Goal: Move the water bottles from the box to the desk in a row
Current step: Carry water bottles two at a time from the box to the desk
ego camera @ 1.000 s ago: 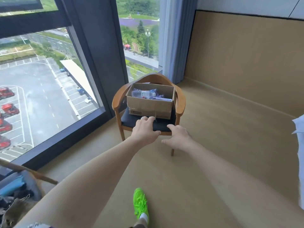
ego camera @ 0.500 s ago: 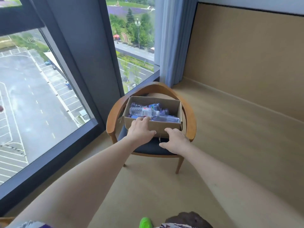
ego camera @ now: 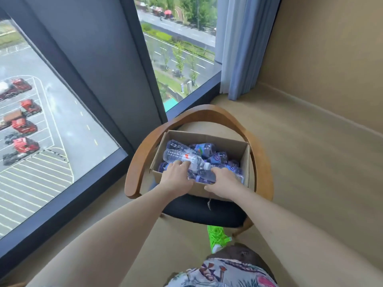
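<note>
An open cardboard box [ego camera: 245, 157] sits on a wooden armchair [ego camera: 209, 111] and holds several water bottles lying in a heap. Most have purple labels [ego camera: 217, 159]. One clear bottle with a white label [ego camera: 182, 156] lies on top. My left hand [ego camera: 178, 178] reaches over the near rim, its fingers lying on the clear bottle. My right hand [ego camera: 224, 181] has its fingers inside the box over a purple-labelled bottle [ego camera: 205, 176], thumb against the outside of the near wall. Both hands' fingertips are hidden. No desk is in view.
The chair has a dark seat cushion [ego camera: 199, 210] and curved arms on both sides of the box. A floor-to-ceiling window [ego camera: 51, 131] stands to the left, a blue curtain [ego camera: 242, 48] behind, and a tan wall [ego camera: 321, 59] to the right. My green shoe [ego camera: 217, 237] is beside the chair leg.
I have stepped closer to the chair and now look down into the box. Both hands moved forward from the box's front face over its near rim onto the bottles.
</note>
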`<state>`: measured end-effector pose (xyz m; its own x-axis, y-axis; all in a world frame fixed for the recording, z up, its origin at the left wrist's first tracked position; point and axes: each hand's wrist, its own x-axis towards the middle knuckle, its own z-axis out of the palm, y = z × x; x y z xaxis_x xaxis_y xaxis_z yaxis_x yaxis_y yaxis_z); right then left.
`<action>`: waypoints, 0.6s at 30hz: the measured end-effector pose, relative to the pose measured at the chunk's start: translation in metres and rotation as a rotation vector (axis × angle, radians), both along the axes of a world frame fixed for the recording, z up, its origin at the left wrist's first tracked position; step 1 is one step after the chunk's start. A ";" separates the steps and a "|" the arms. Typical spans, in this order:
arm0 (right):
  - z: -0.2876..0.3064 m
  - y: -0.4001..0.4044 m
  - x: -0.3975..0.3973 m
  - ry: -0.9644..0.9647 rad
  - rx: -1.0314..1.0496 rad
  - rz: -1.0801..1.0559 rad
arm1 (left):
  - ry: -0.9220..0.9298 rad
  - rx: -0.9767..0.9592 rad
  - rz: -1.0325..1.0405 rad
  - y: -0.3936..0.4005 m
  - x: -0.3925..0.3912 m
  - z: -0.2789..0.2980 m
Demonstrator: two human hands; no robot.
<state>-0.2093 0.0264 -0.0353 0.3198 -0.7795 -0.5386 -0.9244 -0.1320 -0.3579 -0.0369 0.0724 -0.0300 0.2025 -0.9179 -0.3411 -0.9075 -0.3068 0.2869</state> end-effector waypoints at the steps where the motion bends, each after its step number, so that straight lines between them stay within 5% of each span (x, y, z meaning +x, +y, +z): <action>1: -0.006 -0.015 -0.001 0.005 0.023 0.005 | -0.019 0.015 -0.005 -0.013 0.001 -0.003; 18: -0.101 -0.115 0.019 0.171 0.219 0.140 | -0.191 0.267 -0.255 -0.115 0.023 -0.073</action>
